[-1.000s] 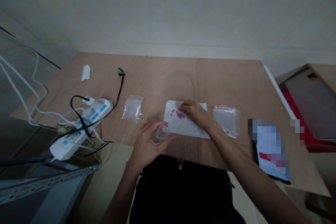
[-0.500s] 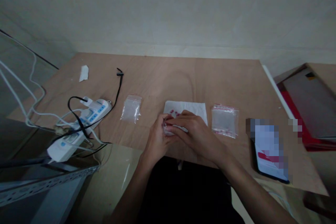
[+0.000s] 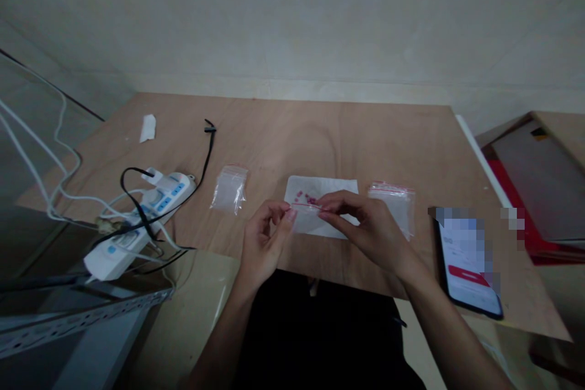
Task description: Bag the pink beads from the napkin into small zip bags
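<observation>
A small clear zip bag (image 3: 305, 208) with a red strip along its top is stretched between my two hands. My left hand (image 3: 267, 237) pinches its left end between thumb and forefinger. At the right end, the fingertips of my right hand (image 3: 365, 225) are closed on the same strip. Beneath it lies a white sheet (image 3: 326, 186) bearing several small dark red pieces (image 3: 307, 197); the bag and fingers partly cover them. To the right, a stack of clear zip bags (image 3: 402, 207) is partly hidden by my right hand. Another clear bag (image 3: 229, 189) lies left of the sheet.
A white power strip (image 3: 141, 225) with tangled cables sits at the table's left edge. A black cable tie (image 3: 210, 140) and a white scrap (image 3: 147, 128) lie farther back. At the right is a phone (image 3: 470, 268) with its screen lit; beyond the edge stands a red box (image 3: 507, 201).
My hands have moved apart from being bunched together, and the bag between them is now drawn out straight. More of the white sheet shows, while my right hand now covers part of the bag stack.
</observation>
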A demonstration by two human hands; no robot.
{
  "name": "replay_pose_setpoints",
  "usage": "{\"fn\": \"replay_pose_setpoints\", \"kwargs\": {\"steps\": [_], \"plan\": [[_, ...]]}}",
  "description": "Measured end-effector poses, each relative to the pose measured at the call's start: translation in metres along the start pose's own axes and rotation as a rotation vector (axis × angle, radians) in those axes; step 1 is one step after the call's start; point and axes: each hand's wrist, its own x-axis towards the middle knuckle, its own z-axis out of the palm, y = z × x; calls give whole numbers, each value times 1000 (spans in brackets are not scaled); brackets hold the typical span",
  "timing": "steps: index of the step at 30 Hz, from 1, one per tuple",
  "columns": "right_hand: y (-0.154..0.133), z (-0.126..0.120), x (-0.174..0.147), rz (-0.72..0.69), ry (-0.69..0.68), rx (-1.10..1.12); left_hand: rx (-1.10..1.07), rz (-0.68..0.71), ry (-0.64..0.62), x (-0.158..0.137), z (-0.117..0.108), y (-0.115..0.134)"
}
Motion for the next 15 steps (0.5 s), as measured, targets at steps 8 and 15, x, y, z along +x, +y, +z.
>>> {"fn": "replay_pose_setpoints", "kwargs": {"steps": [8, 15], "plan": [[-2, -3, -6, 79, 86, 22, 127, 115, 30, 1, 3, 9], [-2, 6, -6, 178, 146, 317, -31, 11, 137, -3, 12, 18]]}}
